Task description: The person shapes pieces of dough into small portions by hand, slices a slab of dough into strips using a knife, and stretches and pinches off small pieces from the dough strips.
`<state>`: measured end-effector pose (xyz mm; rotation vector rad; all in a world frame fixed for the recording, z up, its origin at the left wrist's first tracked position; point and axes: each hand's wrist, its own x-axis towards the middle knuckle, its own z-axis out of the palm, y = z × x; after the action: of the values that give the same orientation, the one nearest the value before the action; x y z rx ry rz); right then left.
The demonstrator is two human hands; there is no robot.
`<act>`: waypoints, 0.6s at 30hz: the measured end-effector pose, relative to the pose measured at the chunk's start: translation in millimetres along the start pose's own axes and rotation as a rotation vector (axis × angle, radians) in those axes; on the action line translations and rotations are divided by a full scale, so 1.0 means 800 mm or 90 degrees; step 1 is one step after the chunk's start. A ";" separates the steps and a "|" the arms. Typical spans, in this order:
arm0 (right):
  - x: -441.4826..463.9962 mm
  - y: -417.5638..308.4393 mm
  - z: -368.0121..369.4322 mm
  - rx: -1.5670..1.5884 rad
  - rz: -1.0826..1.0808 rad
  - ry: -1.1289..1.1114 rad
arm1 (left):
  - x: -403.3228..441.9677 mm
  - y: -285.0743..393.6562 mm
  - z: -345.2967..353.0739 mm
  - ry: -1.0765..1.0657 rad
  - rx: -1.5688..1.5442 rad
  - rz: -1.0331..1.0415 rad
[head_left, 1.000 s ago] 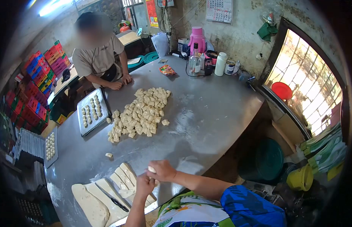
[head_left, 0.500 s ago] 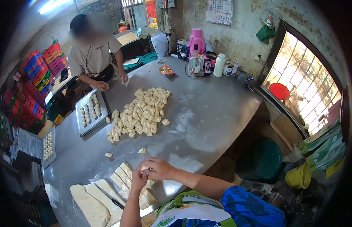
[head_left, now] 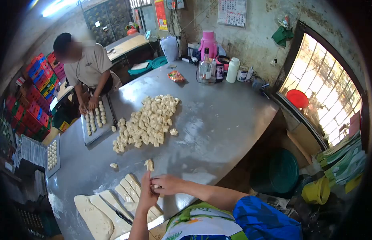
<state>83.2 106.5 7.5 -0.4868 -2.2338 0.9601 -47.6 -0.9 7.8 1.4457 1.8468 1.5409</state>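
Note:
My left hand (head_left: 146,194) and my right hand (head_left: 168,184) are close together above the front of the steel table, pinching a small bit of dough (head_left: 155,186) mostly hidden by my fingers. Just past my left fingertips is a pale dough piece (head_left: 149,165); whether they touch it I cannot tell. Under and beside my hands lie cut dough strips (head_left: 130,187). A dark-handled knife (head_left: 121,215) rests on the dough to the left, next to a large uncut dough slab (head_left: 92,218). Farther off is a big heap of dough pieces (head_left: 144,122).
Across the table a person (head_left: 88,68) has both hands over a tray (head_left: 88,138) of dough balls. Another tray (head_left: 53,172) stands at the left edge. A glass bottle (head_left: 205,69), a pink flask (head_left: 208,42) and a snack packet (head_left: 176,76) stand or lie toward the back.
My hands have shifted slightly down, and a larger dough piece shows just ahead of my left fingertips. The other person has leaned left, bringing both hands onto the tray.

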 end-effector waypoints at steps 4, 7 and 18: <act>0.001 -0.023 0.012 0.073 -0.027 0.009 | -0.003 0.001 -0.010 -0.112 0.051 -0.048; -0.010 0.009 0.034 -0.080 0.126 0.032 | -0.007 0.006 -0.007 -0.386 0.254 -0.416; -0.011 0.000 0.025 -0.069 -0.038 -0.006 | -0.015 -0.009 -0.002 0.047 -0.004 0.041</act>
<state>75.8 92.0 -6.4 -0.4630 -2.3038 0.8154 -47.2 -10.9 -1.4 1.4777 1.8513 1.6497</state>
